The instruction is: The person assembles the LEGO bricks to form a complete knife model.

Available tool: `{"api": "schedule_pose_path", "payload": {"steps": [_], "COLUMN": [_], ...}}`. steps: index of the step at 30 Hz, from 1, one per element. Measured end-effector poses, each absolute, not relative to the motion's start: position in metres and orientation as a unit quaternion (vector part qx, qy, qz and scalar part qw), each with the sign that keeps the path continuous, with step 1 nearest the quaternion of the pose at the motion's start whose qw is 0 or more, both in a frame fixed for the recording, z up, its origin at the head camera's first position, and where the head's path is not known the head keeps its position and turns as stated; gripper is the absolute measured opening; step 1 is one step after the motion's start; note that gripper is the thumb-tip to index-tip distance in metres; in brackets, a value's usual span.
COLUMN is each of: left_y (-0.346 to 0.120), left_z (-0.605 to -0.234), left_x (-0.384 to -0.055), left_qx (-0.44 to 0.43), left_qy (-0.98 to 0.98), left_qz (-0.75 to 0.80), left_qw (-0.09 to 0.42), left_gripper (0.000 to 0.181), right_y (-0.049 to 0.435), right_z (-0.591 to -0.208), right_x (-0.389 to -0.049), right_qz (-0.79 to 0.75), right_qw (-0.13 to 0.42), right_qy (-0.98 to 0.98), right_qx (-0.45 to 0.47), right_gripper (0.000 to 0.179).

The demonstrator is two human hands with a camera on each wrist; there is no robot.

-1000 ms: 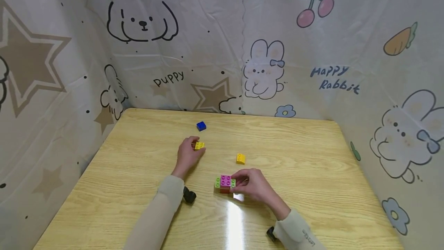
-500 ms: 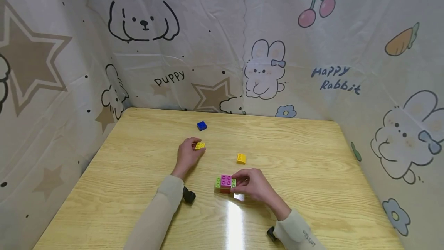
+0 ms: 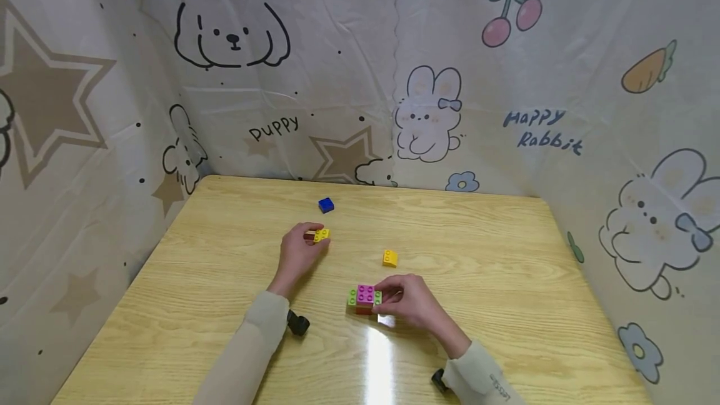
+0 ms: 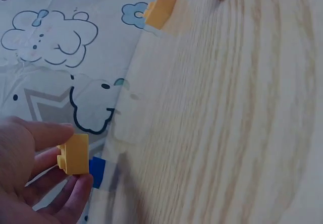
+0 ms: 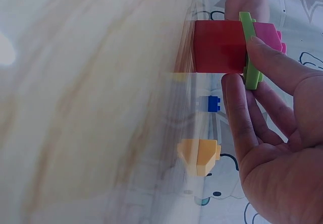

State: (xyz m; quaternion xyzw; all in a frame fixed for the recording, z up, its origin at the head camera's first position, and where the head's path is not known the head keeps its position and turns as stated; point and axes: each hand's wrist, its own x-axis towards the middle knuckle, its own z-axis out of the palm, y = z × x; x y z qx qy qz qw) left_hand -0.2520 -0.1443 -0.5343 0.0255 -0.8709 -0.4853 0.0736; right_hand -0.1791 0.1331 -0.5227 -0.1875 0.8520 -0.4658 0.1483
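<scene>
My left hand (image 3: 297,250) pinches a yellow toy building brick (image 3: 322,235) between thumb and fingers, left of centre on the table. In the left wrist view this brick (image 4: 76,154) stands on its side, its studs facing the palm. Front and centre is a small stack: a red brick (image 5: 219,46) at the bottom, a flat green piece (image 5: 253,78) across it and a pink brick (image 3: 365,293) on top. My right hand (image 3: 413,297) grips the right end of the green piece, the thumb on its upper side.
Farther back lies a blue brick (image 3: 326,205), just beyond the left hand. A yellow-orange brick with a sloped side (image 3: 390,259) sits between the hands, behind the stack. The wooden table (image 3: 478,236) ends at a printed cloth (image 3: 337,49). Black wrist cameras (image 3: 298,324) stick out at the cuffs.
My left hand has shifted slightly left, carrying the yellow brick with it and turning it a little. My right hand and the stack have stayed in place.
</scene>
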Motion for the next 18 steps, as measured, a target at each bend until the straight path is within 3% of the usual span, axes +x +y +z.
{"api": "schedule_pose_path", "payload": {"steps": [11,18], "left_y": [-0.136,-0.132], "left_z": [-0.518,-0.507], "left_x": [-0.233,-0.224], "left_qx": [0.021,-0.032], "left_qy": [-0.839,-0.827], "left_qz": [-0.540,-0.555], "left_qw": [0.062,0.086], "left_gripper": [0.035,0.036], "right_y": [0.134,0.134], "right_z": [-0.521,-0.520], "right_x": [-0.179,-0.180], "right_qz": [-0.465,-0.462], "right_qw": [0.148,0.149], "right_qy": [0.853,0.854], "right_qx": [-0.187,-0.186], "right_gripper": [0.036,0.036]}}
